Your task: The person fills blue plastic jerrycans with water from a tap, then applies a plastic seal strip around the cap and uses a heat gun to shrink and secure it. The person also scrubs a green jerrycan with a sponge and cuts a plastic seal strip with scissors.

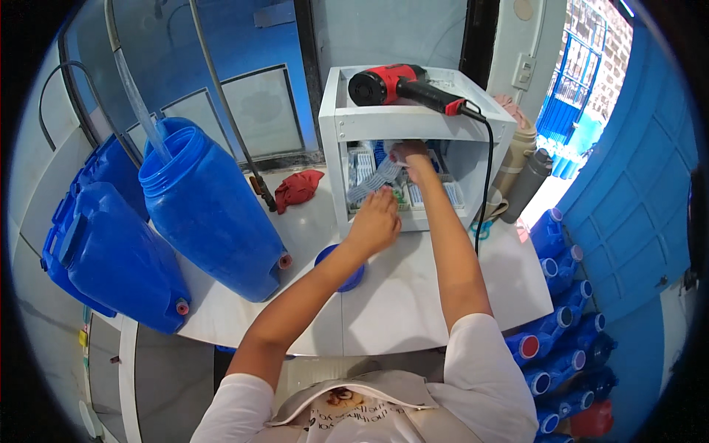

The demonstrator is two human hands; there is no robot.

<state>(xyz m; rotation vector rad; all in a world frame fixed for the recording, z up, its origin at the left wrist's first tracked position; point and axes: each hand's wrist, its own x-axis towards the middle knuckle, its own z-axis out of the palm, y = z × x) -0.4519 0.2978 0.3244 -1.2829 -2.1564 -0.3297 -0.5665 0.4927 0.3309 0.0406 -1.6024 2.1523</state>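
Note:
Inside the white open-fronted cabinet (336, 166), my right hand (413, 159) is closed on one end of a clear plastic strip (378, 179) with pale markings. The strip slants down to the left, across small baskets (443, 193) filled with white striped pieces. My left hand (375, 219) is just below the strip, at the cabinet's front opening. Its fingers are loosely bent and slightly apart, and nothing shows in them. Partly behind my left forearm, a round blue lid (350, 275) lies on the white table.
A red and black heat gun (395, 85) lies on the cabinet, its cord hanging down the right side. Large blue containers (210, 214) stand at left, one with a hose in its mouth. A red cloth (298, 192) lies behind. A grey tumbler (528, 184) and stacked blue bottles (565, 317) are at right.

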